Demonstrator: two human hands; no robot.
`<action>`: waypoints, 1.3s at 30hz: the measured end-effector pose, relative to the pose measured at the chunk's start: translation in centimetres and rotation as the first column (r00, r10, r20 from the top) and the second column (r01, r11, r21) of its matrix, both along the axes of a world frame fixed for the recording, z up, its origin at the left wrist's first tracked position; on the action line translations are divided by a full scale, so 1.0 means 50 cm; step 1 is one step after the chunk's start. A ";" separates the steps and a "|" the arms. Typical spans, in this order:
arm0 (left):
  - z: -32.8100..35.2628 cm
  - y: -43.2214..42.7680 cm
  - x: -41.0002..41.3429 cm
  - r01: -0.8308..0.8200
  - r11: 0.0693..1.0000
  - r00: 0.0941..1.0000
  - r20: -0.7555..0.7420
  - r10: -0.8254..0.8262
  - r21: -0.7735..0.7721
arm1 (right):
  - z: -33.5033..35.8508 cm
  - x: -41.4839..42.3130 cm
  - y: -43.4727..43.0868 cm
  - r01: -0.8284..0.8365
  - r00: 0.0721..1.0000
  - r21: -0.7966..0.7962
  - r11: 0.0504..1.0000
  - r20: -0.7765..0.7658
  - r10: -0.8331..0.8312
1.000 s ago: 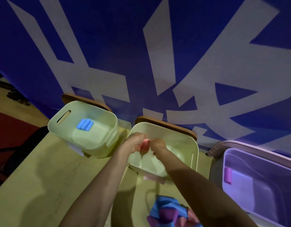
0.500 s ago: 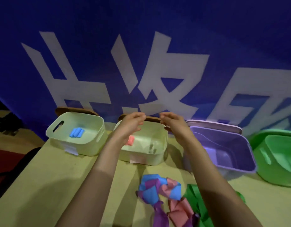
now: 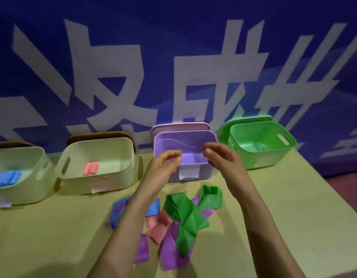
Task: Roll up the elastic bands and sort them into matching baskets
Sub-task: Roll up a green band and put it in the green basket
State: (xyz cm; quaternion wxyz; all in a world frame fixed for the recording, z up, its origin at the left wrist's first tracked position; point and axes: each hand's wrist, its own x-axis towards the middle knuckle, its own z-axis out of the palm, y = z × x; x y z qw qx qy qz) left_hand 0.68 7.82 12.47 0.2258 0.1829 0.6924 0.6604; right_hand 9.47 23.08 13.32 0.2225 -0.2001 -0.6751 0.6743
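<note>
Four baskets stand in a row at the back of the table. A rolled blue band [image 3: 8, 178] lies in the far-left cream basket [image 3: 36, 157]. A rolled pink band [image 3: 91, 168] lies in the second cream basket [image 3: 105, 145]. The purple basket [image 3: 185, 137] and the green basket [image 3: 262, 137] hold no bands that I can see. A loose heap of bands lies in front: green [image 3: 183, 215], purple [image 3: 171, 255], pink [image 3: 159, 227], blue [image 3: 153, 207]. My left hand [image 3: 163, 167] and my right hand [image 3: 223, 159] hover above the heap, before the purple basket, fingers loosely curled, holding nothing.
A blue banner with large white characters [image 3: 173, 67] hangs right behind the baskets. Lids lean behind each basket. The yellow-green table [image 3: 53, 237] has bare surface left and right of the heap. Its right edge [image 3: 334, 189] drops to a dark red floor.
The rolled pink band was let go into the second cream basket. Both hands drew back and shifted right, to in front of the purple basket. My view swung right, bringing the green basket in.
</note>
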 end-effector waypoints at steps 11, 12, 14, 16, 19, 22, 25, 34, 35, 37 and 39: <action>-0.360 -0.036 0.053 -0.177 0.856 0.934 -0.357 -0.010 -0.486 | -0.338 0.049 -0.047 -0.150 0.964 0.216 0.965 0.249 0.094; -0.380 -0.044 0.057 -0.218 0.833 0.903 -0.430 -0.026 -0.508 | -0.362 0.052 -0.054 -0.181 0.959 0.290 0.940 0.262 0.104; -0.412 -0.057 0.065 -0.237 0.807 0.868 -0.491 -0.073 -0.540 | -0.404 0.056 -0.073 -0.202 0.961 0.381 0.902 0.254 0.108; -0.437 -0.064 0.073 -0.235 0.779 0.857 -0.502 -0.116 -0.582 | -0.448 0.059 -0.091 -0.187 0.965 0.461 0.867 0.250 0.075; -0.452 -0.071 0.079 -0.273 0.813 0.849 -0.526 -0.048 -0.514 | -0.503 0.062 -0.106 -0.088 0.978 0.521 0.849 0.208 -0.026; -0.439 -0.082 0.089 -0.330 0.862 0.831 -0.552 0.071 -0.385 | -0.513 0.065 -0.108 -0.029 0.979 0.568 0.822 0.181 -0.091; -0.419 -0.096 0.100 -0.341 0.877 0.808 -0.582 0.091 -0.337 | -0.488 0.073 -0.106 0.001 0.978 0.607 0.795 0.165 -0.127; -0.351 -0.112 0.075 -0.187 0.877 0.914 -0.406 -0.010 -0.442 | -0.266 0.080 -0.112 -0.101 0.993 0.180 0.978 -0.045 0.111; -0.334 -0.113 0.076 -0.166 0.897 0.921 -0.391 -0.008 -0.409 | -0.244 0.079 -0.113 -0.127 0.988 0.125 0.984 -0.070 0.136; -0.290 -0.113 0.080 -0.078 0.976 0.973 -0.228 0.030 -0.205 | -0.202 0.079 -0.116 -0.226 0.966 0.050 0.973 -0.119 0.230; -0.238 -0.120 0.087 0.032 0.993 0.999 0.029 -0.035 0.116 | -0.164 0.078 -0.122 -0.323 0.935 0.022 0.946 -0.150 0.323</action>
